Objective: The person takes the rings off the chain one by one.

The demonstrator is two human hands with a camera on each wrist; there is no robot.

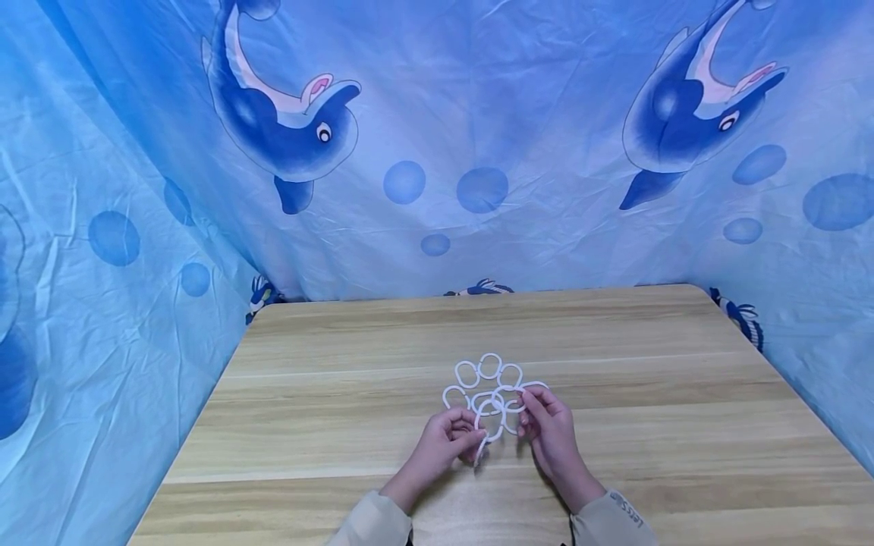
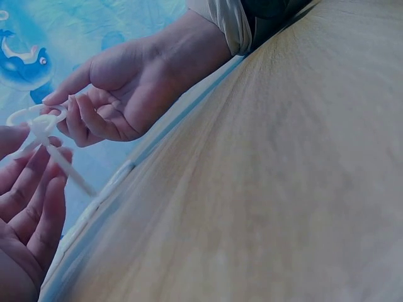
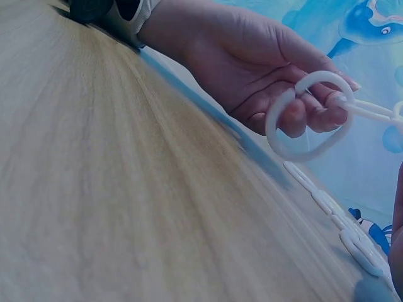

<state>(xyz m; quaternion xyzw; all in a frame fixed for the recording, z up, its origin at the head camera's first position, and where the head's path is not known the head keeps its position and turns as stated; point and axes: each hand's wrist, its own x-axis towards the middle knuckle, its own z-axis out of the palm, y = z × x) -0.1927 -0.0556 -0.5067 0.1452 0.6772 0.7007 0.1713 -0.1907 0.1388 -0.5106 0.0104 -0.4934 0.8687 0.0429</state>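
Low over the table, my left hand (image 1: 447, 438) and right hand (image 1: 551, 428) hold thin white plastic rings between them. In the right wrist view, my left hand (image 3: 252, 69) has its fingers on a white ring (image 3: 308, 155) with a gap in its side. That ring appears hooked to a second white ring (image 1: 508, 388), which my right hand pinches between thumb and index finger. The right hand (image 2: 135, 88) is also visible across from my left hand (image 2: 28, 217) in the left wrist view. A further white piece (image 1: 481, 452) hangs below the left fingertips.
Several more white rings (image 1: 489, 354) lie in an arc just beyond the hands; whether all are linked cannot be told. They rest on a wooden table (image 1: 328, 425). A blue dolphin-print cloth (image 1: 546, 250) surrounds its back and sides.
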